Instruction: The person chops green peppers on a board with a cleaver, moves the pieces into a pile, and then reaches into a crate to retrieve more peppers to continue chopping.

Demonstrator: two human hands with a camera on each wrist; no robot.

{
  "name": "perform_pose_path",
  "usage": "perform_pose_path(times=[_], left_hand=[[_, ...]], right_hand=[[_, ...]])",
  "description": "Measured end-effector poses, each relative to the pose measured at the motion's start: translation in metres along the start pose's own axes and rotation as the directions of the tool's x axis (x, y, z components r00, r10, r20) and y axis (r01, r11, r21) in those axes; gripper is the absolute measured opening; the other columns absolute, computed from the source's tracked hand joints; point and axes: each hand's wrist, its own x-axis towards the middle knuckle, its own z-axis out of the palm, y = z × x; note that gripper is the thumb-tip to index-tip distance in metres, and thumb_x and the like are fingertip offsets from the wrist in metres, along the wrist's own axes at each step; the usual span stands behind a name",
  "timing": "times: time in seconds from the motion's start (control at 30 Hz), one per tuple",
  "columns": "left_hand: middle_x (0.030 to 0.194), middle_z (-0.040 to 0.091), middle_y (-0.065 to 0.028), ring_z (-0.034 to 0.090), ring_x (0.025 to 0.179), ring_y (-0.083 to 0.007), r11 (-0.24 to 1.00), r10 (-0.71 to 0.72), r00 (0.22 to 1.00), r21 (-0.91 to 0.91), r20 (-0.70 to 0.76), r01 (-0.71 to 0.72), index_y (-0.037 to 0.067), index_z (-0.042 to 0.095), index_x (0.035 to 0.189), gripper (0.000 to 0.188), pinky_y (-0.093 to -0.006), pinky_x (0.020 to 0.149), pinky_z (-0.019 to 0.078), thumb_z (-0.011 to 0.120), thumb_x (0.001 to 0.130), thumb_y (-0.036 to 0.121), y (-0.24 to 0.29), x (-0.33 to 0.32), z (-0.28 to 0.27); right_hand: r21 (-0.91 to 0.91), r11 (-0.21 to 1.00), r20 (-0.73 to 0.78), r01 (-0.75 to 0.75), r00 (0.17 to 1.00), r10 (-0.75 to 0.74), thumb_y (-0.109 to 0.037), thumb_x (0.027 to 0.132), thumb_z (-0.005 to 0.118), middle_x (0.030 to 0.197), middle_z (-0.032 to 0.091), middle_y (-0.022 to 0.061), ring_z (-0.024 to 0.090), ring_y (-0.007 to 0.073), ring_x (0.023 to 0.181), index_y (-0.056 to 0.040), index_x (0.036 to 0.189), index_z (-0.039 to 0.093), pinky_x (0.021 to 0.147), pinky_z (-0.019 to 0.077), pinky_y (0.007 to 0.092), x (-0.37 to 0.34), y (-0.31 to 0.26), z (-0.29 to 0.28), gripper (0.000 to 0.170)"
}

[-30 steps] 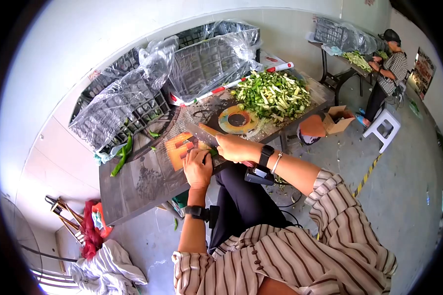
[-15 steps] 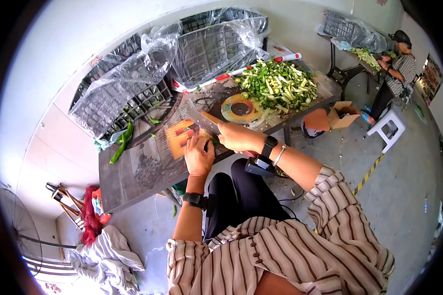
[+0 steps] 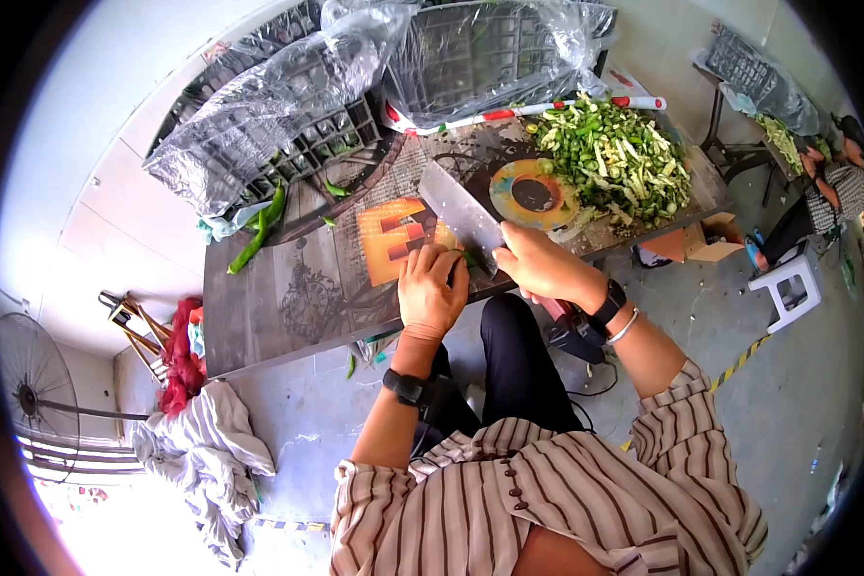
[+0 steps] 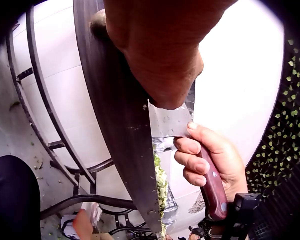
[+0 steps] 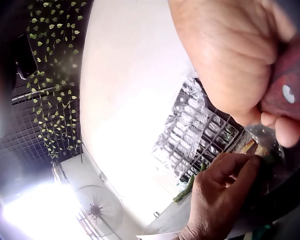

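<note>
In the head view my right hand [image 3: 547,264] grips a cleaver [image 3: 461,216], its broad blade slanting up and left over the table. The left wrist view shows the fingers curled round the cleaver's dark red riveted handle [image 4: 214,192]. My left hand [image 3: 434,288] is close to the blade at the table's near edge, fingers bent over a green pepper [image 3: 468,257] that is mostly hidden. A heap of chopped green peppers [image 3: 614,168] lies to the right on the table. Whole long green peppers [image 3: 259,230] lie at the left.
Plastic-covered black crates [image 3: 485,58] line the table's back [image 3: 259,326]. A red and white strip [image 3: 528,111] runs before them. On the right are a cardboard box [image 3: 715,240], a white stool [image 3: 787,288] and another person [image 3: 835,197] at a second table. A fan [image 3: 34,394] stands left.
The head view has shifted, so table and hands sit further right and higher. The cleaver's blade has turned to show more of its flat face. The left hand keeps its place at the table edge.
</note>
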Motion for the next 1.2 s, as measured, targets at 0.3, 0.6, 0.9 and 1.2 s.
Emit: perform_pose_path(times=[0.3,0.6,0.9,1.2], left_hand=[[0.083,0.058,-0.0052,0.054,0.076,-0.0250,0.999,0.027,0.999,-0.024,-0.016,-0.028,0.007,0.064,0.080,0.008,-0.0345,0.072,0.0432,0.063,0.072,0.009,0.003,0.004,0.001],[0.086,0.059,-0.0027,0.055,0.082,-0.0222,0.998,-0.040,0.999,-0.047,0.013,0.041,0.009,0.065,0.084,0.011,-0.0338,0.074,0.0417,0.062,0.074,0.011,0.000,0.000,-0.001],[0.089,0.059,-0.0067,0.056,0.083,-0.0263,0.999,-0.020,0.971,-0.034,0.240,0.029,0.004,0.064,0.089,0.019,-0.0367,0.078,0.0428,0.065,0.071,0.009,0.001,0.012,-0.022],[0.083,0.061,-0.0062,0.059,0.075,-0.0267,0.899,-0.049,0.833,-0.340,0.551,0.278,0.004,0.065,0.082,0.015,-0.0355,0.070,0.0470,0.067,0.067,0.005,-0.040,0.054,-0.027]], right_hand=[[-0.186,0.973,-0.104,0.136,0.982,-0.158,-0.015,0.085,0.049,0.074,0.056,0.0302,0.057,0.0437,0.073,0.0100,0.083,0.045,0.064,0.0430,0.0482,-0.002,-0.001,0.006,0.025],[-0.062,0.997,-0.069,0.049,0.996,-0.054,-0.016,0.088,0.045,0.051,0.053,0.0191,0.056,0.0271,0.041,0.0094,0.083,0.040,0.041,0.0442,0.0368,-0.001,0.001,0.004,0.026],[-0.130,0.991,-0.002,0.024,1.000,-0.024,-0.015,0.087,0.049,0.059,0.052,0.0249,0.053,0.0415,0.056,0.0069,0.087,0.037,0.050,0.0402,0.0455,0.003,0.015,0.004,0.025],[-0.051,0.967,0.213,-0.251,0.943,0.256,-0.016,0.086,0.051,0.068,0.054,0.0264,0.053,0.0448,0.065,0.0036,0.093,0.036,0.054,0.0402,0.0490,0.035,-0.002,-0.025,0.026]])
